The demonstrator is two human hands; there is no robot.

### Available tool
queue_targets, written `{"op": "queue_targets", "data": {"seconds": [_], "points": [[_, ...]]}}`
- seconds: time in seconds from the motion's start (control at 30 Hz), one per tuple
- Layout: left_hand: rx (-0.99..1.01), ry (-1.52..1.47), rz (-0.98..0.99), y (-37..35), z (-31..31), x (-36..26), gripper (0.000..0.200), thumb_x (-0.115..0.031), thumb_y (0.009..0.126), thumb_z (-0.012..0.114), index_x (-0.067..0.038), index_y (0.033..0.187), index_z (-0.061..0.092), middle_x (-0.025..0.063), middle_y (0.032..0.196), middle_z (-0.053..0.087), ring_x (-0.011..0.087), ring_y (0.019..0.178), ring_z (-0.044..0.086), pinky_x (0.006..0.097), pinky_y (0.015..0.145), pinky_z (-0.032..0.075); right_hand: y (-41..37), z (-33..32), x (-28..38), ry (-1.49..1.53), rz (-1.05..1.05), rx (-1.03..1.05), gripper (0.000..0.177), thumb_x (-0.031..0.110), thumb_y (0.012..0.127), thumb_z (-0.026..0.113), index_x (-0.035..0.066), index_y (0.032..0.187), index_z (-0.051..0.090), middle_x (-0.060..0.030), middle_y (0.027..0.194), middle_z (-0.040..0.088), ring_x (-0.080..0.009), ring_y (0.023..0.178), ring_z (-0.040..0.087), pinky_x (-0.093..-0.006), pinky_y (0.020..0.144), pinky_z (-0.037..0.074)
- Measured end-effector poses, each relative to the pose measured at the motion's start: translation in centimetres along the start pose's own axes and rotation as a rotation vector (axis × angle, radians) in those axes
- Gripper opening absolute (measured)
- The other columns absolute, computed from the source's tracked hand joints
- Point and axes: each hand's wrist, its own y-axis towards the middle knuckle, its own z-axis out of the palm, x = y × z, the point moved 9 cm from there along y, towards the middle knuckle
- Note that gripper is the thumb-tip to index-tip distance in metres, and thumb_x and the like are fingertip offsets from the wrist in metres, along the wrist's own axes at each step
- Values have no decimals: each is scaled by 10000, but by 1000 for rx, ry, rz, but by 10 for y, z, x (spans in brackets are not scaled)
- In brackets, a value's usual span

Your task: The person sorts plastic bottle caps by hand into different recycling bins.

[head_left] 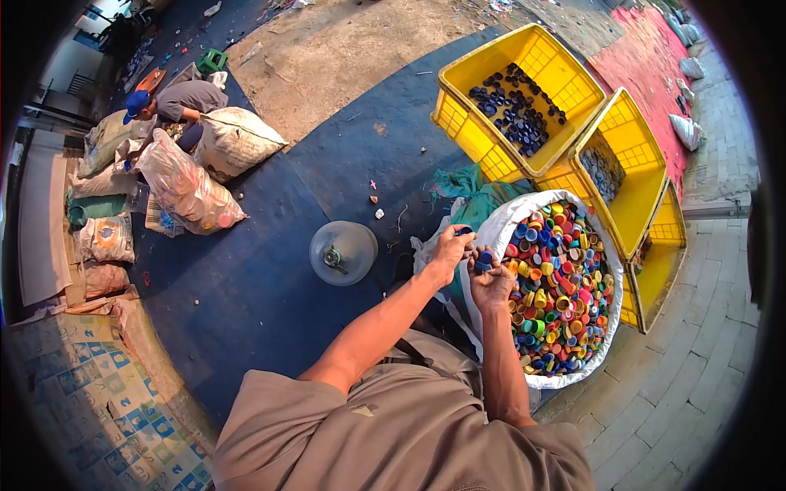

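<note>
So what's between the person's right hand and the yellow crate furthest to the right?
Between the right hand and that yellow crate lies an open white sack full of colourful caps, as the head view shows.

Outdoor sorting yard, recycling type: blue floor sheeting (246, 303); white woven sack of mixed-colour plastic caps (565, 290), open; yellow plastic crates (463, 135) w/ caps, approx. 3; stuffed pale sacks (237, 146), bare dirt ground (344, 65).

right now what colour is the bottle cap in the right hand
Blue: the bottle cap in the right hand, seen in the head view.
</note>
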Motion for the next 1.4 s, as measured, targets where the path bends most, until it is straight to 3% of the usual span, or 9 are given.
{"op": "queue_targets", "data": {"seconds": [0.17, 0.3, 0.4, 0.5, 0.6, 0.7, 1.03, 1.17, 1.4], "points": [[-52, -100, -63, 62, 29, -20, 250, -173, 846, 644, -60, 1036, 528, 18, 888, 569, 105, 765, 527, 254, 701, 446, 51, 33, 34, -22, -21, -15, 536, -32, 616, 416, -92, 1145, 474, -213, 1121, 541, -339, 1101, 536, -406, 967, 448], [380, -589, 136, 48, 144, -158, 175, -220, 861, 643, -88, 934, 553, 29, 949, 546, 129, 888, 495, 316, 928, 386, 40, 169, 133, 143, -318, 300, 636, -34, 652, 406, -173, 1260, 282, -303, 1338, 339, -456, 1284, 350, -551, 1134, 259], [545, -431, 386, 12, 187, -231, 740, -332, 852, 661, 4, 1386, 274, 142, 1487, 263, 222, 1422, 162, 371, 1144, 73, 23, 212, 184, 87, -474, 396, 771, -53, 673, 379, -142, 1383, 93, -304, 1476, 92, -463, 1390, 113, -577, 1154, 183], [455, -260, 437, 18, 170, -210, 781, -349, 866, 641, 17, 1423, 233, 158, 1478, 283, 256, 1420, 161, 424, 1145, 82, 1, 214, 201, 6, -598, 409, 824, -95, 679, 341, -89, 1436, 16, -298, 1504, -9, -448, 1408, 39, -568, 1153, 203], [382, -63, 250, 15, 123, -145, 615, -394, 894, 593, -7, 1343, 430, 156, 1388, 412, 285, 1374, 262, 459, 1131, 156, -20, 165, 183, -20, -600, 317, 765, -81, 695, 350, -94, 1420, 105, -308, 1481, 99, -460, 1387, 147, -557, 1137, 255], [167, 72, 161, 29, 50, -54, 395, -290, 880, 641, -36, 1170, 553, 17, 1030, 600, 111, 901, 549, 288, 809, 456, -41, 83, 171, -57, -596, 199, 685, -77, 684, 379, -85, 1360, 268, -296, 1400, 300, -443, 1307, 355, -527, 1080, 366], [38, 867, 500, -27, 41, 49, 355, -139, 744, 746, -36, 1050, 597, 42, 905, 679, 144, 783, 599, 291, 718, 483, -144, -161, 142, -383, -580, -262, 547, 21, 751, 460, -11, 1295, 414, -195, 1208, 535, -277, 1000, 591, -386, 804, 531], [9, 1245, 796, -46, 88, 55, 476, -108, 710, 731, -60, 1145, 543, 55, 949, 683, 255, 886, 559, 377, 829, 447, -171, -206, 144, -397, -566, -299, 490, 40, 772, 478, -5, 1259, 458, -145, 1102, 596, -189, 847, 627, -292, 704, 542], [30, 1293, 779, -52, 114, 88, 527, -126, 687, 755, -59, 1159, 531, 66, 996, 657, 293, 945, 533, 395, 858, 419, -201, -248, 160, -368, -607, -442, 382, 18, 793, 446, -10, 1169, 503, -102, 996, 613, -139, 764, 617, -248, 648, 523]]}}
